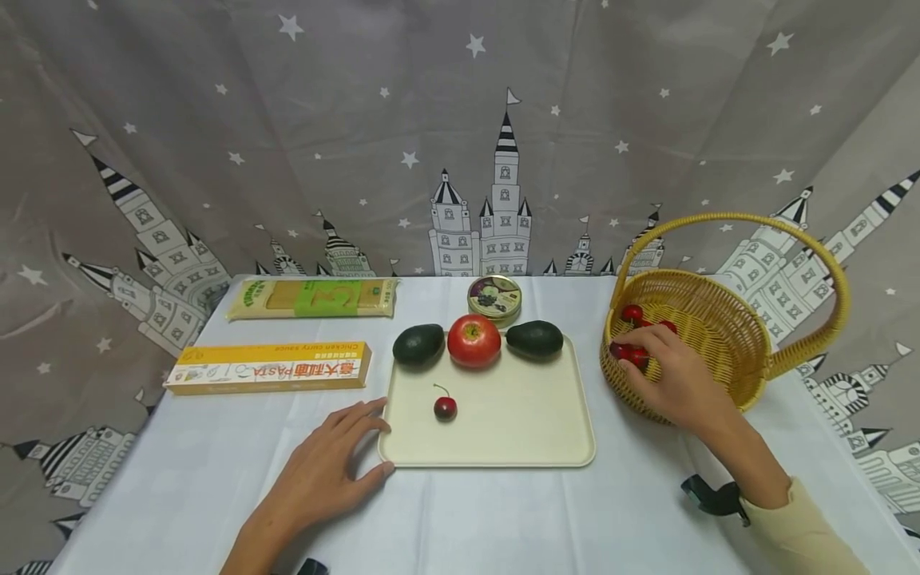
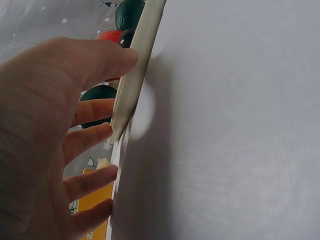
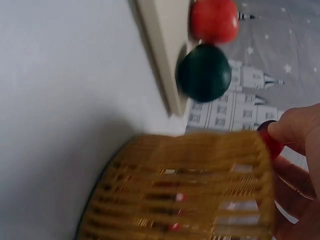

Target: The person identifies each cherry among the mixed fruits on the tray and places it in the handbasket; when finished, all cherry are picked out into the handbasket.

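My right hand (image 1: 681,382) is over the left side of a yellow woven basket (image 1: 719,315). Thumb and finger pinch a dark red cherry (image 3: 270,141) near the basket rim. More red cherries (image 1: 632,314) lie inside, partly hidden by the fingers. Resting at the left edge of a cream tray (image 1: 517,435), my left hand (image 1: 327,459) has relaxed, spread fingers and holds nothing. A single cherry (image 1: 446,409) with its stem sits on the tray. Along the tray's back edge are an avocado (image 1: 419,345), a red apple (image 1: 473,341) and another avocado (image 1: 535,339).
Behind the apple stands a round tin (image 1: 494,297). On the left lie a pasta box (image 1: 269,369) and, farther back, a green-labelled noodle packet (image 1: 312,298). The basket's tall handle (image 1: 826,267) arches above it. A grey patterned curtain (image 1: 359,120) borders the white-covered table.
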Motion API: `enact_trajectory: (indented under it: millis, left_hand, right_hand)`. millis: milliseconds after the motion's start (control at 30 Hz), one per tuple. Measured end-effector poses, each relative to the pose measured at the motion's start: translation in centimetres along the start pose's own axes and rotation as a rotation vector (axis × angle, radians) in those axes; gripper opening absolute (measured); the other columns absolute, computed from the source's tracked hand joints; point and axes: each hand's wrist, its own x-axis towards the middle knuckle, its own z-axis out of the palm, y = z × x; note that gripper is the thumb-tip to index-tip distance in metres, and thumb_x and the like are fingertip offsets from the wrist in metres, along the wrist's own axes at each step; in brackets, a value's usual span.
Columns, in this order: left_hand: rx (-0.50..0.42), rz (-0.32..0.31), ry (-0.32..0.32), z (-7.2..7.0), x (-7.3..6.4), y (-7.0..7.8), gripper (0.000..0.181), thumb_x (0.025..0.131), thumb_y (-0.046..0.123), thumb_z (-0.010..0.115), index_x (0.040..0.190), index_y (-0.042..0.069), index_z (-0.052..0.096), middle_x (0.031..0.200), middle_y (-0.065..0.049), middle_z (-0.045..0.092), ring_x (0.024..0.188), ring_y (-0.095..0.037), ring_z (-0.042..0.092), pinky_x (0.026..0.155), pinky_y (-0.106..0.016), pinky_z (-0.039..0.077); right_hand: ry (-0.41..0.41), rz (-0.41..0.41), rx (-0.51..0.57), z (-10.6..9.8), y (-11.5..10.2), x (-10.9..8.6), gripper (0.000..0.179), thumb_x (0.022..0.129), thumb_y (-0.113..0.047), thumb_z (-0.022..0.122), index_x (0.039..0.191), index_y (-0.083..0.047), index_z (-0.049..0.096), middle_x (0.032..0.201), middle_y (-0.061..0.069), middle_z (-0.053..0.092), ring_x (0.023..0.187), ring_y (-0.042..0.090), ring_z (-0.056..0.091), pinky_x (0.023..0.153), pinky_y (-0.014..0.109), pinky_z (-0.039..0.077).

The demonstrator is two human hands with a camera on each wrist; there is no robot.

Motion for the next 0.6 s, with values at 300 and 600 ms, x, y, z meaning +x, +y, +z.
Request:
enact_trajectory:
  millis: [300, 600]
  left_hand:
    - [0.005, 0.012, 0.008, 0.3, 0.0, -0.2, 0.042, 0.087, 0.042, 0.088, 0.121, 0.026, 0.07, 0.159, 0.001, 0.057, 0.141, -0.031, 0.056, 0.109, -0.057, 0.05]
    - [-0.002, -0.011, -0.008, 0.1, 0.0, 0.0, 0.041, 0.088, 0.044, 0.086, 0.122, 0.028, 0.07, 0.16, 0.003, 0.056, 0.142, -0.031, 0.055, 0.109, -0.057, 0.05]
  right_hand:
    - [-0.024, 0.042, -0.05, -0.9, 2.2, -0.6, 0.036, 0.087, 0.0, 0.085, 0.121, -0.005, 0.073, 0.115, 0.015, 0.07, 0.097, 0.036, 0.069, 0.077, 0.055, 0.062]
    - [-0.12, 0.123, -0.077, -1.5, 4.0, -1.1, 0.038, 0.089, -0.004, 0.084, 0.125, -0.003, 0.07, 0.12, 0.023, 0.066, 0.101, 0.042, 0.069, 0.082, 0.062, 0.061]
